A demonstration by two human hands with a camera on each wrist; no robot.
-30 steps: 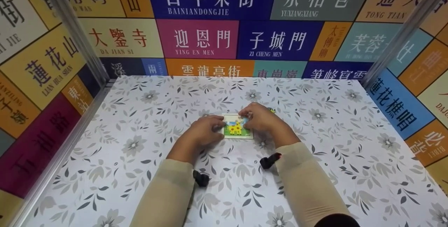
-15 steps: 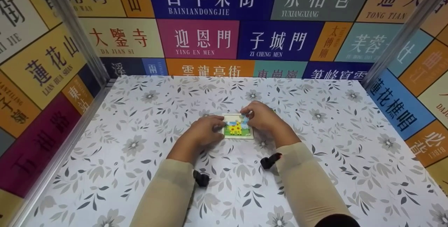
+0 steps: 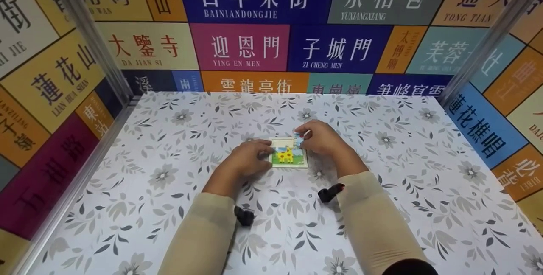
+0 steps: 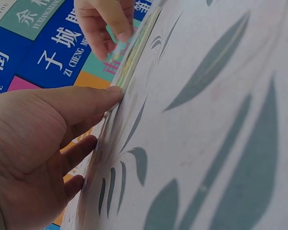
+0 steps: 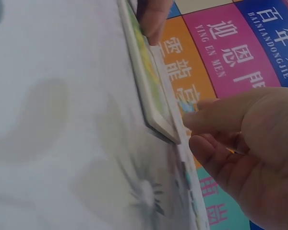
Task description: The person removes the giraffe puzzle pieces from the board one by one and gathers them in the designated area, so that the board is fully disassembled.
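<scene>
A small square jigsaw board (image 3: 292,166) with a giraffe picture lies flat mid-table; its upper part shows a bare pale area. My left hand (image 3: 246,158) holds the board's left side, thumb near the lower corner and fingers at the upper part. In the left wrist view the thumb (image 4: 110,96) touches the board's edge. My right hand (image 3: 320,139) pinches a light-blue puzzle piece (image 3: 298,138) between thumb and fingers, just over the upper right corner. From the right wrist view, this piece (image 5: 186,106) is apart from the board, mostly covered by the fingertips.
Small coloured bits (image 5: 191,184), probably loose pieces, lie on the table beyond the board in the right wrist view. The floral-covered table (image 3: 169,224) is bounded by sign-printed walls (image 3: 237,48) at the back and sides.
My right hand has drawn slightly up and away from the board's upper right corner, with the piece now showing between its fingertips. The left hand and the board have stayed put.
</scene>
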